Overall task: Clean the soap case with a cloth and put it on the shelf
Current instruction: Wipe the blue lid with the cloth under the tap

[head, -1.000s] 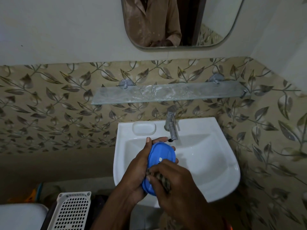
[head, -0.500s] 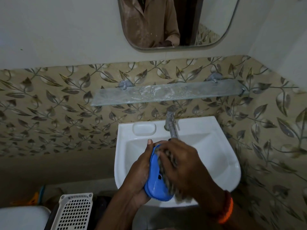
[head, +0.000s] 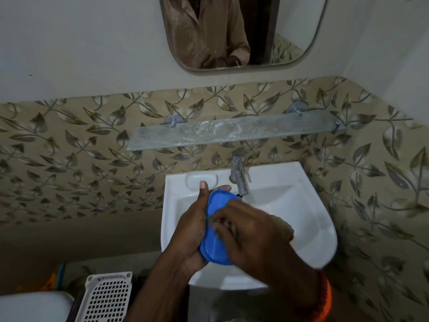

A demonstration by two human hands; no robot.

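Hands around smooth oval soap case

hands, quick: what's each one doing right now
Left hand: grips the blue oval plastic soap case from the side.
Right hand: presses a brownish patterned cloth against the case, fingers curled on it.

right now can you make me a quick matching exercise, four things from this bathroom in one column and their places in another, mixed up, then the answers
Things
1. soap case
2. glass shelf
3. tap
4. white perforated basket

Places
A. on the back rim of the sink
B. on the wall between mirror and tap
C. in the left hand, over the basin
D. low down, left of the sink

Pairs: 1-C, 2-B, 3-A, 4-D
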